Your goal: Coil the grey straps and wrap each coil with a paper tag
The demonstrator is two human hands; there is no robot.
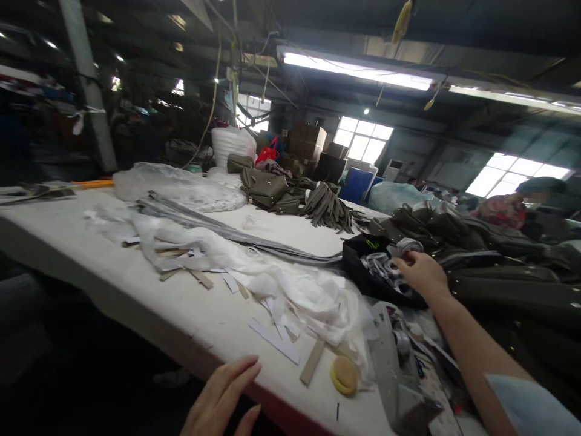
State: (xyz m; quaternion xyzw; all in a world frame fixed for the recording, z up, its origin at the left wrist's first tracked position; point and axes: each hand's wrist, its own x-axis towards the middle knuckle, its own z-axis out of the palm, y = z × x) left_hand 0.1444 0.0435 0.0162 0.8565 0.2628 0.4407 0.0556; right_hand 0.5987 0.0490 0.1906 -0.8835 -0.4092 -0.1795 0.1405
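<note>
Right hand [425, 276]: fingers clamped on a grey coil [409, 244] over the black container [355, 266], whose contents it partly hides. Left hand [215, 399]: fingers and thumb apart, near the worktop [181, 309] edge; wrist cut off.

a pale blue sleeve [531, 399]; beyond its hem, a bare right forearm [472, 342] and ungloved right hand [423, 275]; well apart from the sleeve, an ungloved left hand [221, 396].

The black container [354, 251] looks matt, the clear plastic sheeting [175, 184] glossy.
</note>
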